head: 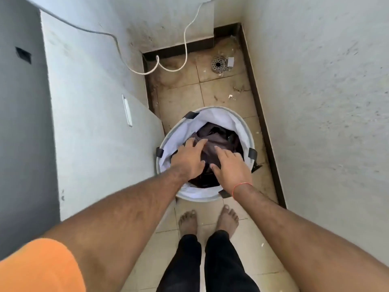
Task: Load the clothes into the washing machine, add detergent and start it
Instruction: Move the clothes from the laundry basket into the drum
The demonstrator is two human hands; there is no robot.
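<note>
Beige floor tiles (223,93), stained and littered with small scraps, run between two rough white walls in a narrow nook, and you stand barefoot at the near end of it. Your left fingers (196,144) are spread wide and lie flat on the dark clothes (219,140), their tips on a brownish fold near the middle of the pile. Your right fingers (221,152) are also splayed, the thumb apart from the rest, pressing on the same pile just to the right. Neither set of fingers has closed on any fabric. Your left hand (187,161) crosses the near-left rim, and your right hand (231,171) comes in over the near-right rim; an orange thread (242,185) circles the right wrist.

Those clothes sit low inside a round laundry basket (247,131) with a white lining and dark strap handles at its rim, directly under both palms. Its left side stands just beside the corner of a pale white appliance (94,133), likely the washing machine, which fills the left of the view. Past the basket, a round metal floor drain (217,64) lies near the far corner, and a white cord (186,39) drops down the back wall and loops on the tiles. No brand, label or writing can be read anywhere. Your orange sleeve (40,268) shows at lower left.
</note>
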